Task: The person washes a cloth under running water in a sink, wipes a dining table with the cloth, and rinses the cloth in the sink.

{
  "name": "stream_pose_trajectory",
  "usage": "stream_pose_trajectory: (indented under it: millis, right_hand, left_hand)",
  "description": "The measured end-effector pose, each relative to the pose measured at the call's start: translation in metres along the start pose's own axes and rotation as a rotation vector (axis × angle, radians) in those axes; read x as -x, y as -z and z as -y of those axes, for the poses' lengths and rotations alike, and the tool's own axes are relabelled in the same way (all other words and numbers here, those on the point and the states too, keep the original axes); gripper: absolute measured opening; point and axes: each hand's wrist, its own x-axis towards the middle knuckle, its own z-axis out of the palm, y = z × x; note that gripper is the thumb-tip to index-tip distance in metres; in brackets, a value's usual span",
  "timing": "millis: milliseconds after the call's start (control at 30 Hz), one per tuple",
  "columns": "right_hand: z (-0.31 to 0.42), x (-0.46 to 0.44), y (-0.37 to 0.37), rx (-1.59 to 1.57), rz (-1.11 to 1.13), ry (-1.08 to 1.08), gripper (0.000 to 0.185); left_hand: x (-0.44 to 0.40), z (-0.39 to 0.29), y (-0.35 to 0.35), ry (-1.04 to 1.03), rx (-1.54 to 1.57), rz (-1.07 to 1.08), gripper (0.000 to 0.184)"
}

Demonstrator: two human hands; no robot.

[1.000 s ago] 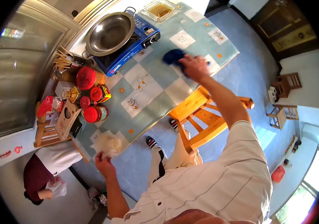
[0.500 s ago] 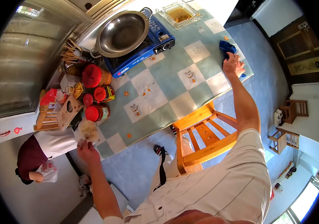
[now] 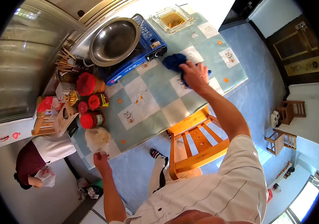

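My right hand (image 3: 197, 76) presses a dark blue cloth (image 3: 174, 62) onto the checked tablecloth (image 3: 176, 112), its fingers over the crumpled fabric. Part of the cloth spreads out ahead of the fingers, toward the stove. At the table's near left corner, the closed fingers of my left hand (image 3: 101, 160) pinch the end of a clear plastic bag (image 3: 98, 139). Something pale and yellowish shows through the bag; its kind is not clear. Just beyond the bag stands a red-lidded jar (image 3: 88, 120).
A steel pan (image 3: 114, 41) sits on a blue portable gas stove (image 3: 137, 61), with a glass ashtray (image 3: 172, 18) holding brown liquid behind. Several jars and a chopstick holder (image 3: 75, 66) line the left side. A wooden chair (image 3: 197, 149) touches the near edge. Another person (image 3: 34, 164) is at left.
My right hand has swept the blue cloth from the table's right edge leftward to near the stove. My left hand and the plastic bag have shifted slightly right and down.
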Motion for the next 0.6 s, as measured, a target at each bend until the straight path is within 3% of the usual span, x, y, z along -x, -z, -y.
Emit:
stream_pose_trajectory:
  millis: [67,267,600]
  right_hand:
    - [-0.039,-0.024,-0.005,0.014,-0.018,-0.152,0.038]
    - [-0.111,-0.121,0.004,0.044,0.036,-0.583,0.043]
    - [-0.082,-0.164,-0.013,0.143,0.127,-0.382,0.050]
  left_hand:
    - [0.010,-0.004,-0.012,-0.106,-0.144,-0.004,0.025]
    - [0.025,-0.014,-0.025,-0.017,-0.248,-0.059,0.039]
    - [0.070,-0.031,-0.043,-0.073,-0.310,-0.187,0.047]
